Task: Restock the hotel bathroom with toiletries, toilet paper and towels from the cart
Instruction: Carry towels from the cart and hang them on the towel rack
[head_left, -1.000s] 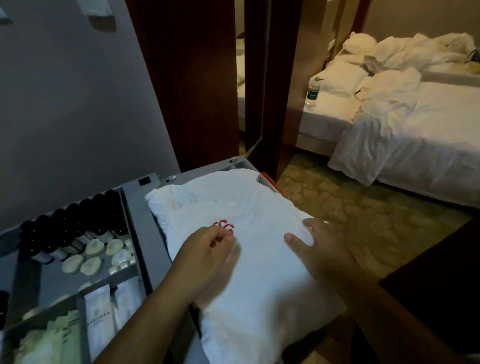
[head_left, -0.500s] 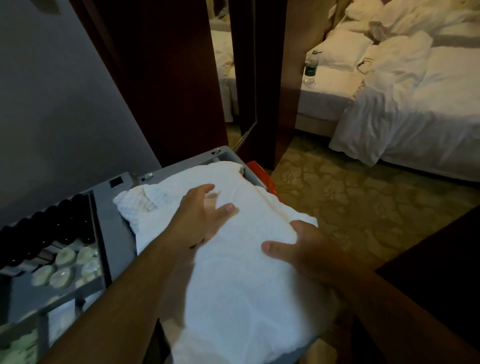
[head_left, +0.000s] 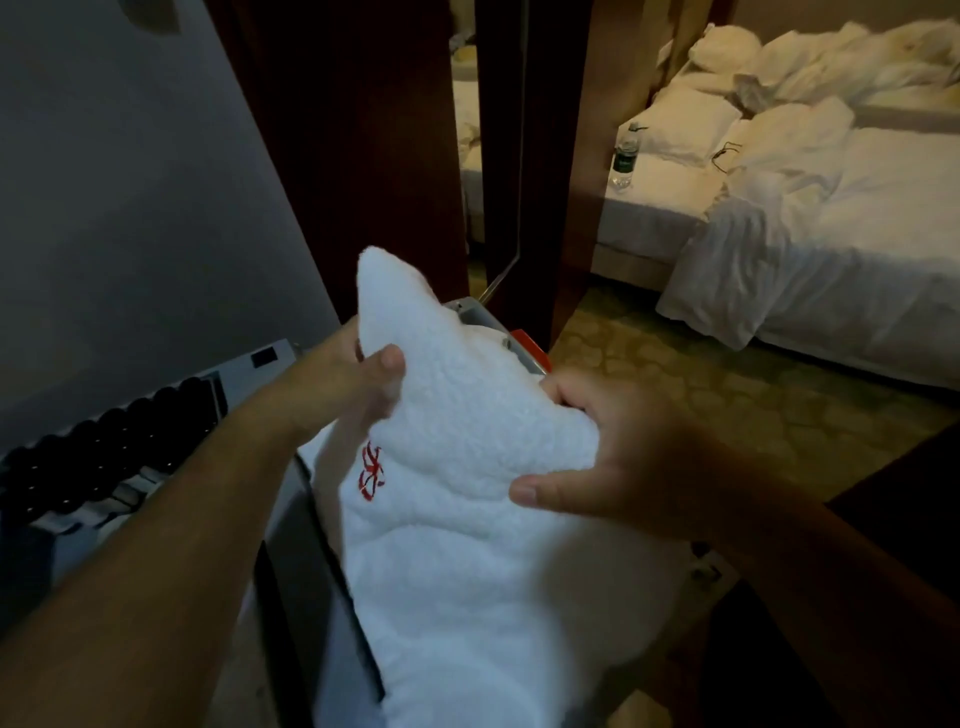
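A thick white towel (head_left: 467, 415) with a red embroidered logo is raised off the grey housekeeping cart (head_left: 249, 369). My left hand (head_left: 358, 384) grips its upper left edge, thumb on the front. My right hand (head_left: 613, 457) grips its right side, thumb underneath. More white towel (head_left: 493, 623) lies below in the cart's bin. A row of dark-capped toiletry bottles (head_left: 104, 457) stands in the cart's left tray.
A grey wall (head_left: 130, 208) rises behind the cart at left. Dark wooden door panels (head_left: 353, 156) and a mirror stand ahead. An unmade bed (head_left: 831, 234) with white linen and a water bottle (head_left: 623, 156) fills the right background, past patterned carpet (head_left: 727, 389).
Both hands went from resting flat on the towel stack to gripping the top towel and lifting it, so its far end now stands up. The view moved closer.
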